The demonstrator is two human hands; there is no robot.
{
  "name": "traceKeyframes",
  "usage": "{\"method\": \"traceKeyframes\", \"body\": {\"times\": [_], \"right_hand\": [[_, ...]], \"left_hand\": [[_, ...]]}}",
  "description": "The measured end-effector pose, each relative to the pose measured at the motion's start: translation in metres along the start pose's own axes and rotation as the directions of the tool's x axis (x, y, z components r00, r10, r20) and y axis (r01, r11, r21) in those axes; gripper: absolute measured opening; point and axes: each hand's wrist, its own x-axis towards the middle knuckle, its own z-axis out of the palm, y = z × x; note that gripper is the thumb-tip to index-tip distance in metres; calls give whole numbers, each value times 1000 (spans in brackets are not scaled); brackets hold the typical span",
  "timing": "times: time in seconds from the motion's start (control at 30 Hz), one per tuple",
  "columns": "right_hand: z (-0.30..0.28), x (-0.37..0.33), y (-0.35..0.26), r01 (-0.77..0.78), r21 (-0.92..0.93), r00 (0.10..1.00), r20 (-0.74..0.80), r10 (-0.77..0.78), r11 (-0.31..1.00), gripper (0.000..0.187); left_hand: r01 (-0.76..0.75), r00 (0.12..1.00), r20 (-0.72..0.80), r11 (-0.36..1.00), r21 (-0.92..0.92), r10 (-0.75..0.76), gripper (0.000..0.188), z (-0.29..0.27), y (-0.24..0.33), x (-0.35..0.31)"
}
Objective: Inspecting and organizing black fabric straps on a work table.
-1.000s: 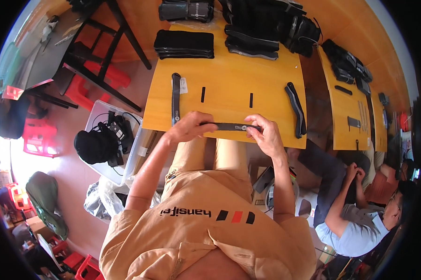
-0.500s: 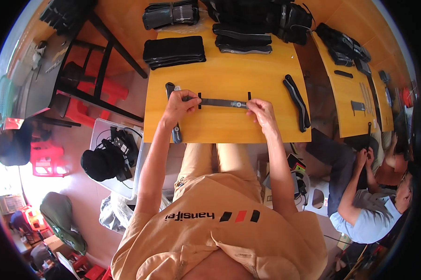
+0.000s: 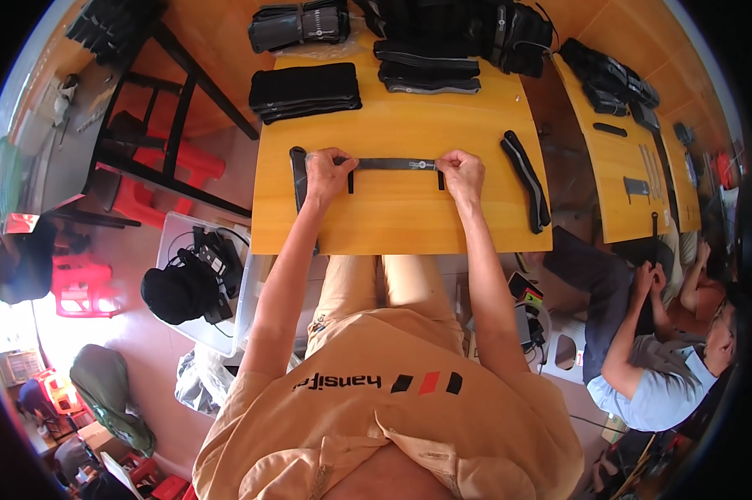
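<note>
A short dark grey strap (image 3: 392, 164) with a pale printed mark near its right end stretches level over the yellow table. Its left end is pinched between the thumb and fingers of my left hand (image 3: 327, 173), and my right hand (image 3: 461, 173) pinches the other end. Both hands hide the strap's tips. Two short black lines (image 3: 351, 181) on the tabletop run toward me from just under the strap's ends. Beside my left hand lies a long dark strap (image 3: 298, 175), partly covered by my wrist. A folded black and grey strap (image 3: 524, 182) rests at the table's right edge.
At the back of the yellow table (image 3: 392, 225) sit a stack of black straps (image 3: 304, 90), another strap pile (image 3: 428, 67) and bundled black goods (image 3: 301, 25). A white bin (image 3: 238, 283) with black items stands left. A co-worker (image 3: 655, 379) sits at the right-hand table.
Both hands have moved away from me with the strap, from partway along the black lines to their far ends. The strap, slightly slanted before, is now nearly level.
</note>
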Motion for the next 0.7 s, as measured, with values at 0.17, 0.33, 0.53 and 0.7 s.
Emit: {"method": "traceKeyframes", "body": {"times": [0.17, 0.33, 0.53, 0.7], "right_hand": [[-2, 1, 4, 1, -12, 1000, 0, -1, 1000, 8], [-8, 0, -5, -213, 262, 976, 104, 192, 941, 5], [-7, 1, 0, -208, 277, 975, 131, 178, 938, 5], [-9, 1, -2, -161, 223, 986, 78, 147, 961, 6]], "left_hand": [[14, 1000, -3, 1000, 18, -14, 22, -1, 6, 2], [126, 990, 66, 991, -44, -123, 22, -4, 1, 2], [164, 983, 98, 979, -121, -152, 19, -3, 0, 1], [41, 999, -7, 997, -70, -42, 19, 1, 8, -2]]}}
